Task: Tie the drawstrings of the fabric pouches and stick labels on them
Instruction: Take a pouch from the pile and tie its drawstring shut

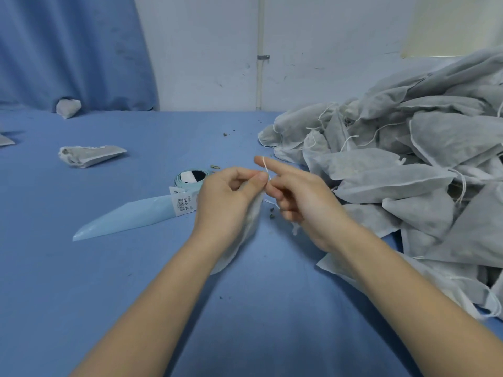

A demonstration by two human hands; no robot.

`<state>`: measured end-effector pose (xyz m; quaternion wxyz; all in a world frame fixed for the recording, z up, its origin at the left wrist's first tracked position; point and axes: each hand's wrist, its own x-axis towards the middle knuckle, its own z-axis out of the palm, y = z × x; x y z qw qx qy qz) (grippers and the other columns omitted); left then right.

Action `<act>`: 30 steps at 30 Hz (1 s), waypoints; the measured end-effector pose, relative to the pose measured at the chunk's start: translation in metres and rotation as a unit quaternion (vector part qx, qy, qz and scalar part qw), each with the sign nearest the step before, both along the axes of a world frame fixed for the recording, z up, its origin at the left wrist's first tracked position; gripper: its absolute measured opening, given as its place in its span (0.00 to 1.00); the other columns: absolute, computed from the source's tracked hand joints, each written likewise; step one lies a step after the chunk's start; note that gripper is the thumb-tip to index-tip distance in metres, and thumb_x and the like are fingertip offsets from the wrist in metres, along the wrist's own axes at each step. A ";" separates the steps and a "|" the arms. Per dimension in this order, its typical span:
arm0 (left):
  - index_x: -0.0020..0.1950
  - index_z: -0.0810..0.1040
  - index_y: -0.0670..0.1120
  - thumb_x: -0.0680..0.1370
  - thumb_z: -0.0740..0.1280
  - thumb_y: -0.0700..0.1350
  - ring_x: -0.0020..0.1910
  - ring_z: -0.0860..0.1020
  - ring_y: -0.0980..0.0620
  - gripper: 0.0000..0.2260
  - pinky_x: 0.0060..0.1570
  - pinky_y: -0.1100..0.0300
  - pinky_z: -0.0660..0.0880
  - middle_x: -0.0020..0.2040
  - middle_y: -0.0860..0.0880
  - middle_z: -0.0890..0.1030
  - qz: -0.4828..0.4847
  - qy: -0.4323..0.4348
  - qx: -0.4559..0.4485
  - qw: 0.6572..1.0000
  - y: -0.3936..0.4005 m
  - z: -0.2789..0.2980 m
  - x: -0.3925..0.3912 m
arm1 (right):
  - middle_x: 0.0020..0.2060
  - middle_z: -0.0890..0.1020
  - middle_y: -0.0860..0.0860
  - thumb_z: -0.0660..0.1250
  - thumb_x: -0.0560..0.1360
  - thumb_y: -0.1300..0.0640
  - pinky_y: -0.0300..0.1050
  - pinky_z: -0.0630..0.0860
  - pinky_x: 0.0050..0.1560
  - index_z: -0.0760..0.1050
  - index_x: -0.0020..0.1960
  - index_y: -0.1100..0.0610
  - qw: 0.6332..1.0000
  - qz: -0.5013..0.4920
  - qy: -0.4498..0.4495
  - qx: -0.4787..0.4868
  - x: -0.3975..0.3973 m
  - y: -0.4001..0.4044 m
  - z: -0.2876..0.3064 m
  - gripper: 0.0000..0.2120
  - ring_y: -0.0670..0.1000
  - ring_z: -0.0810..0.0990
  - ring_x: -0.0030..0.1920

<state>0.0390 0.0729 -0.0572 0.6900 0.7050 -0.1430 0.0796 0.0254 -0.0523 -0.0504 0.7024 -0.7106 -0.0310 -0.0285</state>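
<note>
Right index finger [268,165] was stretched out straight, pointing up-left, with the white drawstring [266,167] looped round it near the tip; the other right fingers were curled in under it, apparently on the string lower down, hard to tell. Left thumb and forefinger [257,177] were pinched together on the same drawstring at the pouch mouth, touching the right index finger. The left hand [228,197] was curled round the top of a grey-white fabric pouch [249,227], which hung below the palm and reached down along the wrist to the blue table cover [136,295]. The right hand [302,198] sat just beside it, back of hand to the camera. Both bare forearms came up from the bottom edge and met mid-frame. A label roll [192,178] lay just behind the left hand, its pale blue backing strip [128,216] running out to the left with a barcode label [183,204] on it. A big pile of pouches [408,172] filled the right side, touching the right forearm. One loose pouch [89,155] lay well apart on the left, another [68,107] by the blue curtain [73,50].
</note>
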 end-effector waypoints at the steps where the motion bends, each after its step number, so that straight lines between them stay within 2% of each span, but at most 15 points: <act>1: 0.41 0.81 0.42 0.77 0.68 0.42 0.35 0.80 0.61 0.06 0.39 0.72 0.73 0.33 0.52 0.84 -0.013 0.007 -0.006 1.000 0.000 0.000 -0.001 | 0.25 0.67 0.43 0.56 0.74 0.64 0.34 0.62 0.26 0.78 0.57 0.43 0.998 -0.022 -0.015 -0.064 0.001 0.001 0.000 0.22 0.45 0.62 0.26; 4: 0.42 0.82 0.40 0.76 0.68 0.42 0.33 0.80 0.62 0.06 0.34 0.73 0.72 0.32 0.53 0.83 -0.019 0.044 -0.046 0.998 -0.002 0.000 -0.002 | 0.32 0.77 0.40 0.57 0.77 0.61 0.31 0.71 0.44 0.74 0.66 0.46 0.966 -0.054 -0.081 -0.241 0.001 0.002 0.000 0.21 0.41 0.76 0.38; 5: 0.42 0.82 0.40 0.76 0.69 0.41 0.32 0.80 0.62 0.06 0.33 0.73 0.72 0.32 0.53 0.83 -0.016 0.052 -0.057 0.997 -0.002 0.000 -0.002 | 0.35 0.78 0.40 0.57 0.78 0.60 0.27 0.69 0.44 0.73 0.68 0.48 0.952 -0.053 -0.104 -0.284 0.001 0.002 0.000 0.20 0.38 0.76 0.39; 7: 0.42 0.83 0.41 0.76 0.69 0.42 0.33 0.80 0.61 0.06 0.34 0.71 0.72 0.32 0.53 0.83 -0.003 0.056 -0.040 0.998 -0.002 -0.001 0.000 | 0.32 0.75 0.40 0.57 0.78 0.61 0.27 0.67 0.40 0.73 0.67 0.50 0.931 -0.050 -0.135 -0.334 0.000 0.002 0.000 0.19 0.36 0.74 0.34; 10: 0.38 0.83 0.45 0.77 0.67 0.42 0.34 0.78 0.57 0.09 0.38 0.63 0.73 0.34 0.49 0.83 0.047 0.046 0.013 0.998 -0.006 -0.005 0.000 | 0.29 0.73 0.43 0.58 0.78 0.61 0.39 0.68 0.40 0.72 0.63 0.56 0.901 -0.061 -0.167 -0.395 -0.001 0.006 -0.003 0.15 0.44 0.73 0.35; 13: 0.36 0.82 0.45 0.77 0.66 0.41 0.33 0.76 0.56 0.10 0.38 0.63 0.73 0.34 0.49 0.83 0.091 0.037 0.011 0.995 -0.011 -0.005 -0.002 | 0.30 0.74 0.48 0.61 0.77 0.60 0.48 0.71 0.42 0.62 0.54 0.58 0.904 -0.125 -0.189 -0.361 -0.001 0.011 -0.006 0.09 0.52 0.75 0.36; 15: 0.39 0.83 0.44 0.78 0.66 0.41 0.35 0.78 0.58 0.09 0.38 0.67 0.73 0.34 0.52 0.83 0.091 0.038 -0.005 0.995 -0.010 -0.003 -0.003 | 0.29 0.74 0.48 0.63 0.77 0.59 0.40 0.70 0.39 0.61 0.51 0.56 0.913 -0.154 -0.186 -0.329 -0.001 0.011 -0.006 0.11 0.49 0.75 0.34; 17: 0.41 0.82 0.42 0.78 0.65 0.39 0.33 0.78 0.62 0.09 0.35 0.72 0.72 0.31 0.55 0.82 0.079 0.046 -0.061 0.994 -0.007 -0.001 -0.003 | 0.28 0.75 0.44 0.67 0.76 0.54 0.32 0.68 0.35 0.67 0.49 0.54 0.933 -0.150 -0.150 -0.291 -0.001 0.007 -0.005 0.09 0.41 0.73 0.31; 19: 0.40 0.80 0.42 0.79 0.64 0.38 0.32 0.78 0.62 0.09 0.35 0.74 0.72 0.30 0.56 0.81 0.068 0.052 -0.109 0.990 -0.005 0.001 -0.004 | 0.27 0.74 0.45 0.69 0.75 0.51 0.31 0.65 0.31 0.76 0.45 0.54 0.960 -0.125 -0.108 -0.228 -0.002 0.002 -0.005 0.06 0.40 0.70 0.27; 21: 0.38 0.78 0.43 0.79 0.63 0.38 0.34 0.79 0.61 0.11 0.39 0.72 0.73 0.29 0.56 0.78 0.050 0.041 -0.106 0.992 -0.003 0.000 -0.003 | 0.30 0.75 0.54 0.69 0.74 0.51 0.34 0.63 0.31 0.82 0.42 0.52 0.978 -0.088 -0.088 -0.170 -0.003 -0.002 -0.003 0.06 0.42 0.65 0.26; 22: 0.37 0.77 0.44 0.79 0.63 0.38 0.35 0.79 0.61 0.11 0.41 0.70 0.74 0.27 0.57 0.76 0.034 0.027 -0.089 0.995 -0.001 0.000 -0.003 | 0.31 0.76 0.56 0.70 0.74 0.52 0.35 0.62 0.31 0.84 0.41 0.51 0.983 -0.071 -0.080 -0.152 -0.004 -0.004 -0.001 0.06 0.42 0.64 0.25; 25: 0.38 0.78 0.47 0.79 0.64 0.39 0.35 0.76 0.64 0.11 0.42 0.71 0.70 0.29 0.57 0.76 0.006 -0.070 0.047 0.996 0.006 -0.004 -0.003 | 0.27 0.76 0.44 0.72 0.72 0.52 0.30 0.62 0.29 0.85 0.42 0.56 0.985 -0.062 -0.060 -0.147 -0.004 -0.011 0.002 0.07 0.41 0.66 0.24; 26: 0.38 0.80 0.48 0.78 0.65 0.40 0.35 0.75 0.64 0.10 0.40 0.73 0.68 0.31 0.57 0.78 0.019 -0.128 0.126 0.984 0.008 -0.005 -0.003 | 0.25 0.73 0.43 0.73 0.71 0.52 0.28 0.61 0.27 0.84 0.41 0.57 0.985 -0.064 -0.054 -0.149 -0.004 -0.012 0.002 0.08 0.41 0.66 0.23; 28: 0.40 0.82 0.45 0.77 0.65 0.43 0.38 0.73 0.60 0.08 0.39 0.72 0.65 0.34 0.54 0.79 0.071 -0.246 0.254 0.933 0.009 -0.008 0.000 | 0.21 0.69 0.42 0.73 0.71 0.54 0.29 0.60 0.25 0.84 0.40 0.58 0.988 -0.061 -0.043 -0.133 -0.004 -0.014 0.001 0.07 0.42 0.64 0.22; 30: 0.41 0.82 0.42 0.76 0.65 0.42 0.39 0.72 0.55 0.08 0.38 0.68 0.62 0.36 0.48 0.81 0.123 -0.295 0.299 0.899 0.007 -0.009 0.001 | 0.22 0.67 0.43 0.72 0.72 0.55 0.32 0.59 0.25 0.83 0.38 0.59 0.994 -0.058 -0.031 -0.081 -0.004 -0.014 0.000 0.08 0.44 0.61 0.25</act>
